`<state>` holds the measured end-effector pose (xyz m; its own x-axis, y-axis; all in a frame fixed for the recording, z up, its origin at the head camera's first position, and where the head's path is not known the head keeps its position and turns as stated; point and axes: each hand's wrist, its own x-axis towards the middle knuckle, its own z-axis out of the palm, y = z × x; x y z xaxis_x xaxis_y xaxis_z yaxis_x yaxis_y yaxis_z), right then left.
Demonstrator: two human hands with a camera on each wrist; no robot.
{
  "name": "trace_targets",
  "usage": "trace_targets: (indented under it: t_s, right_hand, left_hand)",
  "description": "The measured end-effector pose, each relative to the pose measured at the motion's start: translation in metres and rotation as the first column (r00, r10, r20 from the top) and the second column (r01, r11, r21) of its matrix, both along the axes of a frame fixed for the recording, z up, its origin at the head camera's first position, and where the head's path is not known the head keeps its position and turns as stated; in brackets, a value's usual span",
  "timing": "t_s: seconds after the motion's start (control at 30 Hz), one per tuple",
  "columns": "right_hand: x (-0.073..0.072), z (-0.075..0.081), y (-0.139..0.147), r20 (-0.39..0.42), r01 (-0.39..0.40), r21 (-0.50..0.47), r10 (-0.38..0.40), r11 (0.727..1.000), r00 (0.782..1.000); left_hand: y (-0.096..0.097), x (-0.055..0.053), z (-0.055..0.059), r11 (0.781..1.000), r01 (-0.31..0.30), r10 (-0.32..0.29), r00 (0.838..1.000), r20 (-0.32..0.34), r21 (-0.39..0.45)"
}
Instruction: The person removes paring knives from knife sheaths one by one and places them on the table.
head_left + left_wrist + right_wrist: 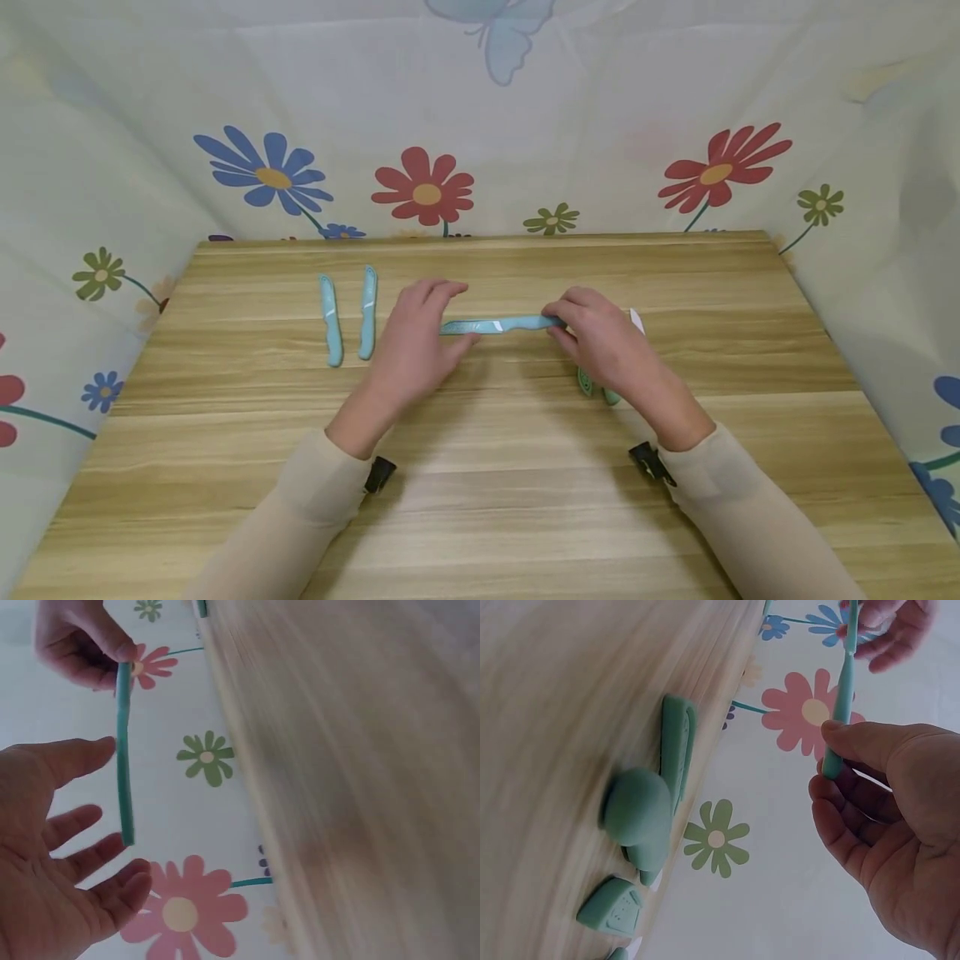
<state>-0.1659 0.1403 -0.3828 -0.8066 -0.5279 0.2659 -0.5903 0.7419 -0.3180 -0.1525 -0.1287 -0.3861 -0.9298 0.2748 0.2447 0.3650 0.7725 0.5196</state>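
Note:
A light blue knife (525,322) in a matching blade cover is held level above the table, its handle to the right. My right hand (603,337) pinches the handle's end between thumb and fingers, also visible in the right wrist view as the right hand (900,825). My left hand (416,342) is around the covered blade's end, thumb and fingers spread apart. In the left wrist view, the left hand's thumb (82,759) comes close to the knife (124,757); whether it touches cannot be told.
Two more light blue covered knives (330,321) (367,312) lie on the wooden table (495,500) at the left. Beneath my right hand lie green pieces (585,382) and a white blade (637,320), partly hidden. A flowered cloth (600,108) stands behind the table.

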Motion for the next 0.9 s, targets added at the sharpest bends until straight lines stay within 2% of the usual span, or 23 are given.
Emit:
trace_targets:
  t_s: [0.07,0.1,0.17,0.3,0.4,0.77,0.9]
  right_hand:
    - [0.0,0.001,0.0,-0.002,0.0,0.005,0.0,1.0,1.0]
    - [0.0,0.001,0.0,-0.004,0.001,0.007,-0.001,1.0,1.0]
    - [0.0,0.001,0.0,-0.008,0.003,0.009,-0.003,1.0,1.0]
    - [0.0,0.0,0.0,-0.018,0.003,0.011,-0.003,1.0,1.0]
    - [0.0,0.0,0.001,-0.024,-0.002,0.009,0.002,1.0,1.0]
    - [0.0,-0.006,-0.001,-0.045,-0.009,0.002,0.009,1.0,0.999]
    - [0.0,-0.007,-0.002,-0.046,-0.014,0.006,0.014,1.0,0.999]
  left_hand:
    - [0.005,0.0,0.001,0.99,0.029,-0.044,0.993,-0.109,-0.138]
    - [0.008,0.001,0.001,0.982,0.04,-0.067,0.988,-0.142,-0.183]
    - [0.012,0.001,0.001,0.965,0.048,-0.096,0.98,-0.175,-0.257]
    - [0.018,0.002,0.001,0.942,0.057,-0.125,0.974,-0.188,-0.331]
    - [0.02,0.002,0.0,0.935,0.059,-0.134,0.972,-0.195,-0.349]
    - [0.02,0.0,-0.009,0.931,0.066,-0.161,0.957,-0.242,-0.36]
    - [0.019,0.0,-0.011,0.93,0.065,-0.161,0.957,-0.241,-0.362]
